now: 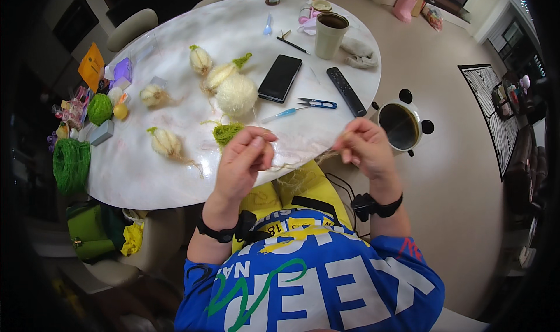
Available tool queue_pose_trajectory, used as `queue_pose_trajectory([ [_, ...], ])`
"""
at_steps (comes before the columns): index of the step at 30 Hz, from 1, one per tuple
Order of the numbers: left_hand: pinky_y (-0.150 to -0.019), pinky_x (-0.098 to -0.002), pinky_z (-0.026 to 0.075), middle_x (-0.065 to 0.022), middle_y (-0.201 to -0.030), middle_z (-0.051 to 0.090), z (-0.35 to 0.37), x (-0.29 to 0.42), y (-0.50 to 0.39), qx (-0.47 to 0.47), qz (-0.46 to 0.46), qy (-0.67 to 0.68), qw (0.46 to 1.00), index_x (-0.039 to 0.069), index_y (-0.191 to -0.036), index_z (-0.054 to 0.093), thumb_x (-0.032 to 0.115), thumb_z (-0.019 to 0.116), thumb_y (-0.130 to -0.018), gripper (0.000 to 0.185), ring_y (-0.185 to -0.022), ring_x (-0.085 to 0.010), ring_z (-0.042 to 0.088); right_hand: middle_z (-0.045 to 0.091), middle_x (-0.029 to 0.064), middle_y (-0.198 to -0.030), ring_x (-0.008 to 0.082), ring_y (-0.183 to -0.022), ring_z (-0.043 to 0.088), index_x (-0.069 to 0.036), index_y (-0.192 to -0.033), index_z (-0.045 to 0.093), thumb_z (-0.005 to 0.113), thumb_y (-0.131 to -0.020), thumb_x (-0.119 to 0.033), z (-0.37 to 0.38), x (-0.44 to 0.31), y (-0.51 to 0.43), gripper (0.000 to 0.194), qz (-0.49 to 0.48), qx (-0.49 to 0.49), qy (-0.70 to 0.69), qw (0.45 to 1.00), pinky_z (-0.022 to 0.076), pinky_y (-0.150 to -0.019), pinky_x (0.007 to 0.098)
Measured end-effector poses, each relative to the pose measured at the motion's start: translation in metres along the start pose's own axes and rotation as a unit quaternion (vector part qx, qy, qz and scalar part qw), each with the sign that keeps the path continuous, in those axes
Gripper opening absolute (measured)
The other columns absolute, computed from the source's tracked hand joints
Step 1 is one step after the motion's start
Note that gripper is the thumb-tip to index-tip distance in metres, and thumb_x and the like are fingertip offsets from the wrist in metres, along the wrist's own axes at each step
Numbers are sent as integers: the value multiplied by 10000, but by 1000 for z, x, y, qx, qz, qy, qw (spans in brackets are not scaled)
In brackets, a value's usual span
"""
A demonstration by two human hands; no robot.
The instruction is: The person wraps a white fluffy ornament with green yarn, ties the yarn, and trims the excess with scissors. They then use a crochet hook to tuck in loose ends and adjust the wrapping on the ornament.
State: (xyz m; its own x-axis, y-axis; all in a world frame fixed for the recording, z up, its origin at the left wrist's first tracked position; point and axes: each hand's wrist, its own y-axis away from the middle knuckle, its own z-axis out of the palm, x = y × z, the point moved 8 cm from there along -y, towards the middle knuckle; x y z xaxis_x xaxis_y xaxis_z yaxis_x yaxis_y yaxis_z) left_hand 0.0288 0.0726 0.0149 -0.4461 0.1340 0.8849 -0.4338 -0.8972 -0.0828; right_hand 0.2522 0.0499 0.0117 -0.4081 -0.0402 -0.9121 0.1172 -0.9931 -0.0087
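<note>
My left hand (247,157) pinches one part of a thin tan yarn strand (286,166) above the table's near edge. On the other side, my right hand (363,146) pinches the strand too, and loose frizzy fibres hang between them over my lap. Just behind my left hand lies a small green yarn ball (225,133). Beyond it sit a fluffy cream yarn ball (236,95) and cream crocheted bulb shapes (166,143) with green tips and tan fringes. Thread snips (318,103) and a blue-handled crochet hook (285,113) lie between the hands and a black phone (280,78).
A remote control (346,91), a lidded-type cup (331,34) with dark inside and a grey cloth (359,52) stand or lie at right. Green yarn (71,166), a purple pack (122,71) and small items crowd the left edge. A bin (399,125) stands beside the table.
</note>
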Motion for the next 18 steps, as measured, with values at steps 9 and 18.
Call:
queue_pose_trajectory([
  [9,-565,-194,345,-37,-691,540,34,-26,-7,-64,-52,-49,995,58,-1002,436,110,402,-972,68,-610,-61,446,622,-8,-763,22,-586,474,1,-898,683,693,-855,-71,49,27,-20,84,-14,-2,77,997,345,-503,165],
  [18,-555,-187,329,-30,-724,537,23,-32,-13,-18,-52,-45,997,62,-1075,348,149,420,-997,136,-609,-56,428,624,-16,-698,32,-577,491,-15,-900,705,703,-848,-92,36,47,-21,93,31,13,60,998,368,-507,173],
])
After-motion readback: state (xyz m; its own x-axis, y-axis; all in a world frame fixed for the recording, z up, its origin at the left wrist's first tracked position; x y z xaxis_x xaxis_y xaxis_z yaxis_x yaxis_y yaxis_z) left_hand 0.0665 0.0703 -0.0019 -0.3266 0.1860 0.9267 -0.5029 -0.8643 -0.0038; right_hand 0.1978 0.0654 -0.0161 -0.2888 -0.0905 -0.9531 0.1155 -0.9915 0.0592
